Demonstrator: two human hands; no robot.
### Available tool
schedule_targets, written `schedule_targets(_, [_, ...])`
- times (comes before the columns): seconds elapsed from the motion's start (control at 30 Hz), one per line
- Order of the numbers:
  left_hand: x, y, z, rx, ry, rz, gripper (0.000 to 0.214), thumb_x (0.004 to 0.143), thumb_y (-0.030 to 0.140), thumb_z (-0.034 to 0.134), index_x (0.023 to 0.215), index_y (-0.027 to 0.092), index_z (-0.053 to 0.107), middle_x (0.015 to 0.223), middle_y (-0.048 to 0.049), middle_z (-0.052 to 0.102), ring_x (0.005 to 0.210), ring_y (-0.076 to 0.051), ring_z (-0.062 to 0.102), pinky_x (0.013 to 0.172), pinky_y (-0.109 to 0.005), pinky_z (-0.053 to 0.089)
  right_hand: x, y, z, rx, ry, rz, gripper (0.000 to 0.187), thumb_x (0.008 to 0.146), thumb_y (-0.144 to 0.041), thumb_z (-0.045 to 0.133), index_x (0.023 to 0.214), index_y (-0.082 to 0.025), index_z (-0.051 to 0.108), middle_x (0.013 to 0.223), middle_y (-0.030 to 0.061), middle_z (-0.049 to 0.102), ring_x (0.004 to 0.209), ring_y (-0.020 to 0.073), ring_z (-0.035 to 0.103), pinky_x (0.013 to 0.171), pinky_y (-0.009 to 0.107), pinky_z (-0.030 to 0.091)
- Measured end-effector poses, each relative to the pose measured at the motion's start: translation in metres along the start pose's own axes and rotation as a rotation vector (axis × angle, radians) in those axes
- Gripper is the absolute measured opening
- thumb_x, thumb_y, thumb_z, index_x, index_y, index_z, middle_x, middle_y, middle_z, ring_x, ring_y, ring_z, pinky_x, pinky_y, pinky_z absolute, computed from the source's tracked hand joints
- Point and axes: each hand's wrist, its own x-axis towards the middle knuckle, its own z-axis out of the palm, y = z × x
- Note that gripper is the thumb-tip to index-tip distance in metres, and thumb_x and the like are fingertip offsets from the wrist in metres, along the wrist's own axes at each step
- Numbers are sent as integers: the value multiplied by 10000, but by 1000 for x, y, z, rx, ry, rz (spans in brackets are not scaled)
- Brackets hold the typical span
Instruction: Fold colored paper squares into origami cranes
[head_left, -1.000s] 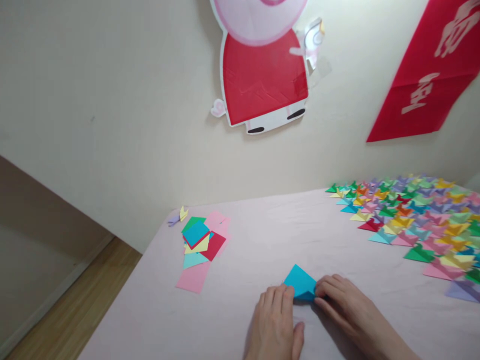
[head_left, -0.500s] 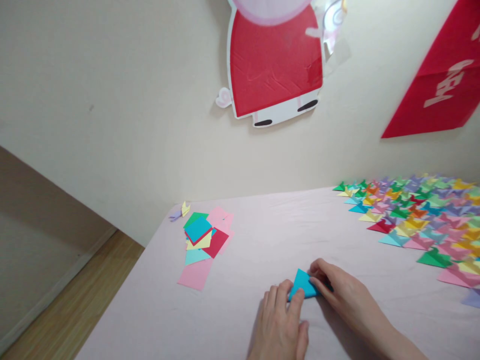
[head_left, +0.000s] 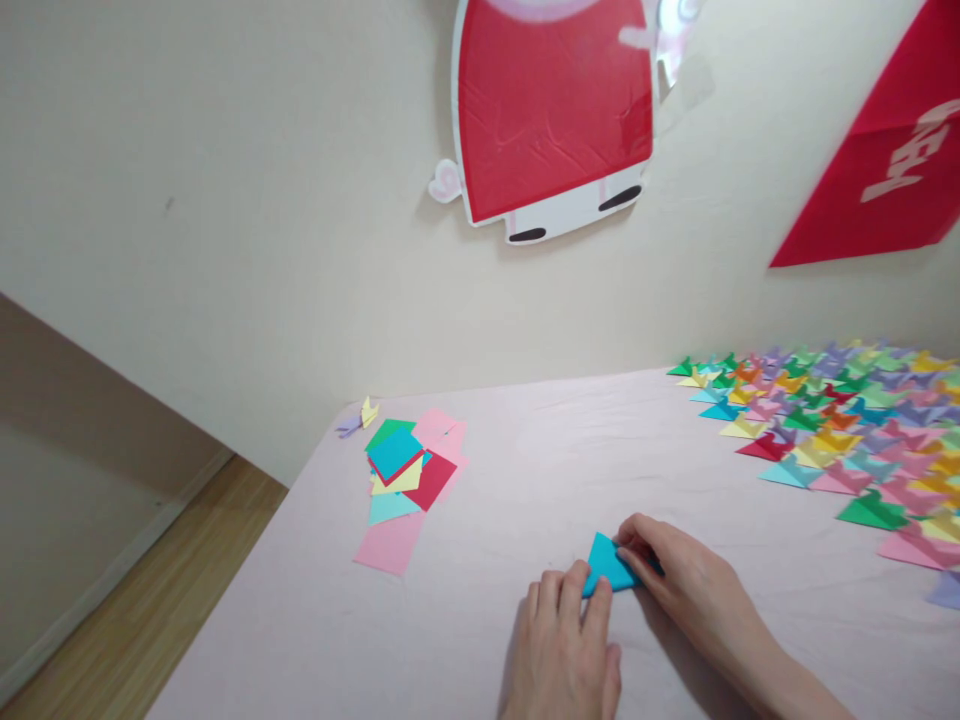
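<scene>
A small blue folded paper lies on the pink-covered table near its front edge. My left hand rests flat on the cloth, its fingertips pressing the paper's left lower edge. My right hand comes in from the right with fingers curled and pinched on the paper's right side. Only a triangular tip of the paper shows between the two hands.
A loose stack of coloured paper squares lies at the left on a pink sheet. Two small folded pieces sit at the far left corner. Several rows of folded coloured paper shapes cover the right side. Wooden floor lies beyond the left table edge.
The blue paper has been folded smaller, from a wide shape to a narrow triangle. My right hand has closed over its right side, and my left fingers moved onto its edge. The view tilted down.
</scene>
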Motion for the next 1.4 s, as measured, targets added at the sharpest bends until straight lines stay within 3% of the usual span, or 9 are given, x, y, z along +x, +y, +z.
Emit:
schedule_targets(0.53, [2,4,-6,52,7,6,543,836,333,685,1338,196,530,1300,-79,578,1020,-270,512,877,-424,494,1,1,3,-47,58,-54,134,878,-322,501,794,-258,585,772,21,683,707,210,634,635,302,448])
schedule_targets(0.67, [6,4,-11,69,17,37,615,836,337,685,1404,233,474,1294,-65,580,963,-256,509,814,-413,496,1,0,3,-43,53,-49,145,878,-324,486,798,-258,588,782,28,688,716,213,637,642,309,456])
schedule_targets(0.8, [11,3,-15,101,24,88,528,857,392,653,1345,228,536,1281,-63,601,927,-266,514,760,-420,482,1,0,3,-61,47,-56,159,884,-319,467,825,-259,602,809,36,691,751,223,639,670,322,460])
schedule_targets(1.13, [13,3,-18,141,-1,111,412,884,417,625,1229,192,611,1276,-80,628,945,-274,559,799,-425,474,1,0,4,-99,24,-105,211,929,-297,415,853,-248,605,824,36,676,772,220,620,703,337,458])
schedule_targets(1.27, [5,-2,-15,164,20,106,345,878,421,632,1131,187,650,1292,-72,632,1019,-291,572,859,-451,483,0,-4,3,-115,41,-134,245,945,-304,392,838,-244,604,793,37,664,752,217,609,695,333,453])
schedule_targets(1.4, [-1,-8,-8,177,48,95,395,884,459,617,1167,185,651,1324,-94,620,1111,-315,574,908,-472,488,1,-3,3,-95,34,-133,247,957,-299,385,850,-241,600,802,33,669,762,213,612,696,324,450])
